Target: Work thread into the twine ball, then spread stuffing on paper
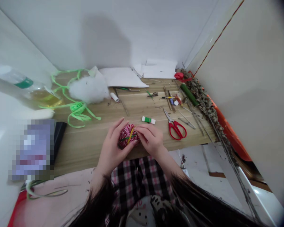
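A small ball of red-and-white yarn, crossed by yellow and green strands, is near the table's front edge. My left hand is wrapped around its left side, fingers behind and thumb in front. At the ball's upper right, my right hand is closed in a pinch; what its fingertips grip is too small to make out. Just behind my right hand lies a spool of green thread with white ends. Red-handled scissors rest to the right, blades partly apart and pointing away from me.
Fluffy white stuffing and green ribbon occupy the back left, beside a bottle. White paper lies along the wall. Twigs, a green stalk and dried plants line the right side.
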`<state>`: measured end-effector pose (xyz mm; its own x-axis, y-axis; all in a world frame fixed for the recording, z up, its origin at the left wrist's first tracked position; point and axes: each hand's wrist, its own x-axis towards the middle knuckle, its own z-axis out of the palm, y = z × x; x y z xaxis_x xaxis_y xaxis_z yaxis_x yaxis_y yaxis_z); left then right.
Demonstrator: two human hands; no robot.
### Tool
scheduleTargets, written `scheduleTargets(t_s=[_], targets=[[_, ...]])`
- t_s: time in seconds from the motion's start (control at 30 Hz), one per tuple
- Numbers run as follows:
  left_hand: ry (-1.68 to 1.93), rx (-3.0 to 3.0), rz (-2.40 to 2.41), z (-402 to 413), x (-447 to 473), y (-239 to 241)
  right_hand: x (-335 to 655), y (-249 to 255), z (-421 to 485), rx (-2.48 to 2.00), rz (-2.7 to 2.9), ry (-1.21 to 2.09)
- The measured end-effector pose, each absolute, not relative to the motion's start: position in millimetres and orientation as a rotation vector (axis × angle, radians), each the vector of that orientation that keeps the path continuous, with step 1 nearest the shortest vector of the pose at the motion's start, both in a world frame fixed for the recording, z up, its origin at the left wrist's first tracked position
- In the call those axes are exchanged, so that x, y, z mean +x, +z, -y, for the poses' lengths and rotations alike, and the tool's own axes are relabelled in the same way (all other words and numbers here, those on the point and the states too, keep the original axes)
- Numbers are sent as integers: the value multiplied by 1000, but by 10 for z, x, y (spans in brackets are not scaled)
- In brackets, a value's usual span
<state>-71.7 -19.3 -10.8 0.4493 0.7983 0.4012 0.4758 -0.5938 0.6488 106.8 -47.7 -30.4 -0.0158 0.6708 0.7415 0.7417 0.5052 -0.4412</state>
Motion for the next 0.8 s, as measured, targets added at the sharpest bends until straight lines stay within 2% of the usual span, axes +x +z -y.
scheduleTargets(t_s=[0.2,0.8], targets=[[1248,2307,-954,167,-583,-11,1081,-325,461,-1213,1747,-119],[1455,2478,-913,117,-475,-59,1111,-358,454,-1213,1764,-139]])
